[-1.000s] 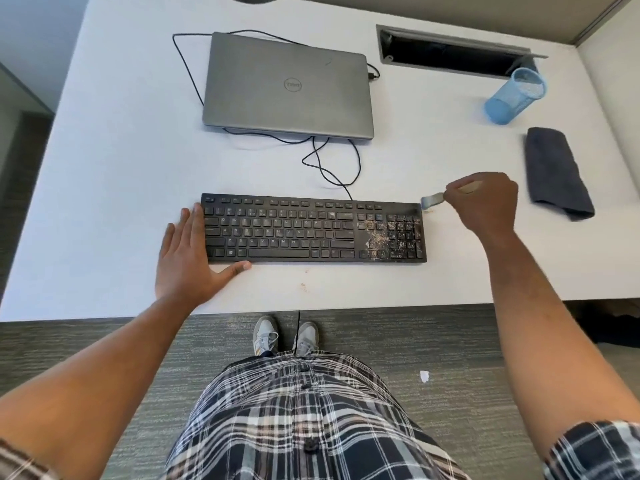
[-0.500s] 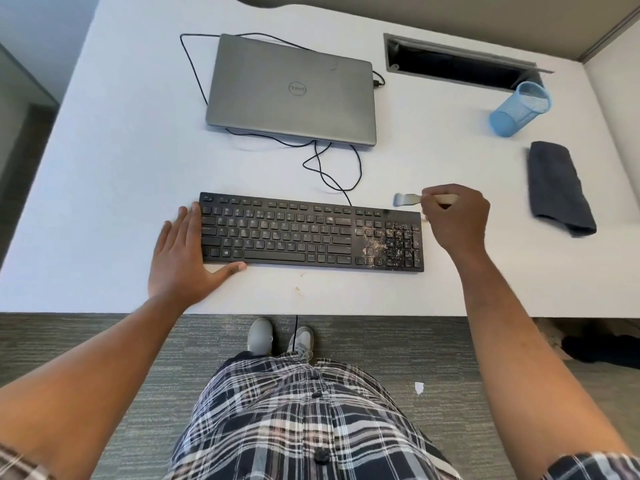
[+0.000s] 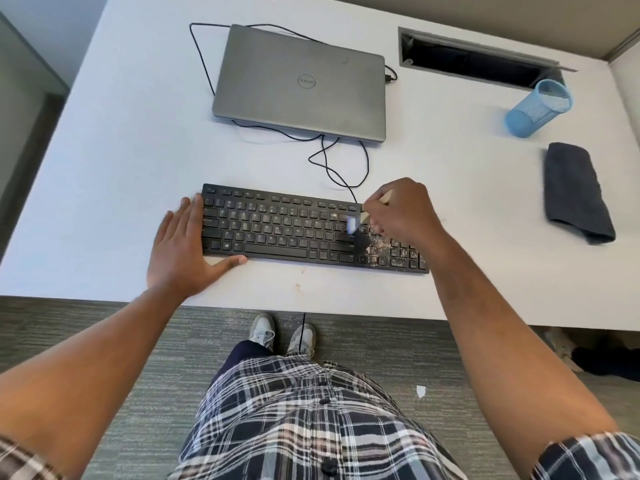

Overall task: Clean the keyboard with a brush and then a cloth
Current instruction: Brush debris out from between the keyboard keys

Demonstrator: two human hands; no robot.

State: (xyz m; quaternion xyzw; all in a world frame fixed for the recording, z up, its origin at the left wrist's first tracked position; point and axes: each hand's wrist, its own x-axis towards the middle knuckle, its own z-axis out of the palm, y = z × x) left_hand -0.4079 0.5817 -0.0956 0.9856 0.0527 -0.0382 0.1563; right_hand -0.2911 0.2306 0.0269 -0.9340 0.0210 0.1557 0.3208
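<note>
Here, the left hand [image 3: 181,245] lies flat, fingers together and thumb spread, against the left end of the black full-size keyboard [image 3: 294,230] on the white desk [image 3: 114,161]. The right hand [image 3: 403,211] pinches a small pale-bristled brush [image 3: 351,225] over the crumb-strewn keys. Further right, a blue mesh cup [image 3: 535,110] lies tipped, contents indiscernible, near a folded dark-grey cloth [image 3: 575,192].

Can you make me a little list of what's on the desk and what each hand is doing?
left hand: flat on the desk, touching the keyboard's left end
right hand: holds a brush over the keys
crumbs: on the keyboard's right part
cloth: folded, far right, untouched
cup: blue, behind the cloth
laptop: closed, behind the keyboard
</note>
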